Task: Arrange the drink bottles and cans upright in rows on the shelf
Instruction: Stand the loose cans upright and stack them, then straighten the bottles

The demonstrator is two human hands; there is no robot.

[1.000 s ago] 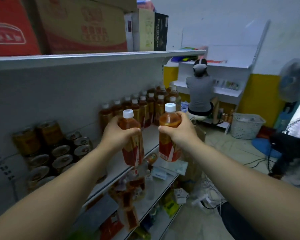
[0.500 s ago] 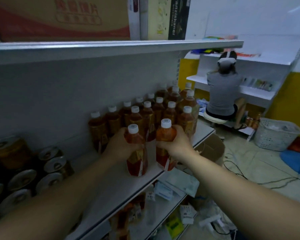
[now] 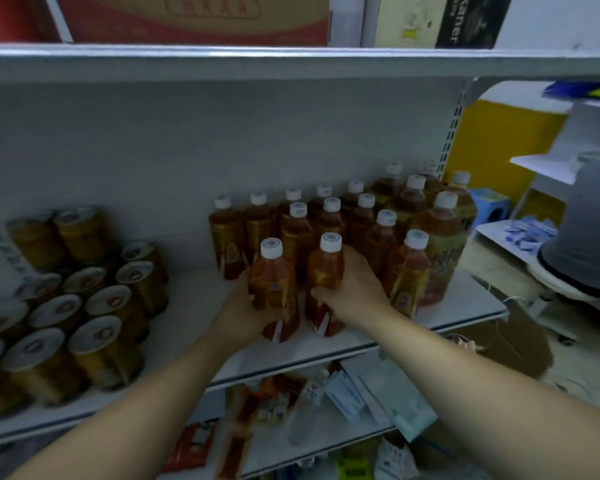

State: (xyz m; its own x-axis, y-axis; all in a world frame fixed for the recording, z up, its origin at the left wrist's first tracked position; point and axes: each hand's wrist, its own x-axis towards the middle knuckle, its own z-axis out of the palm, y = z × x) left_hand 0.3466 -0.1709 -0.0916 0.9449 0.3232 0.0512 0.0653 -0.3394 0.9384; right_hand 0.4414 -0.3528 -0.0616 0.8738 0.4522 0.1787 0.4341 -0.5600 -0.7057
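Note:
My left hand (image 3: 238,306) grips an amber tea bottle (image 3: 274,289) with a white cap and red label. My right hand (image 3: 352,289) grips a second such bottle (image 3: 324,275) beside it. Both bottles stand upright with their bases on the white shelf (image 3: 194,306), at the front of a block of several like bottles (image 3: 364,220) in rows. Several gold cans (image 3: 94,306) are stacked in tiers at the shelf's left.
A bare strip of shelf lies between the cans and the bottles. An upper shelf (image 3: 291,62) carries cartons (image 3: 194,19). The lower shelf (image 3: 326,427) holds mixed packets. A seated person in grey (image 3: 589,230) is at the right.
Both hands carried their bottles forward and down from mid-air onto the shelf, at the front of the bottle rows. The view has moved closer to the shelf.

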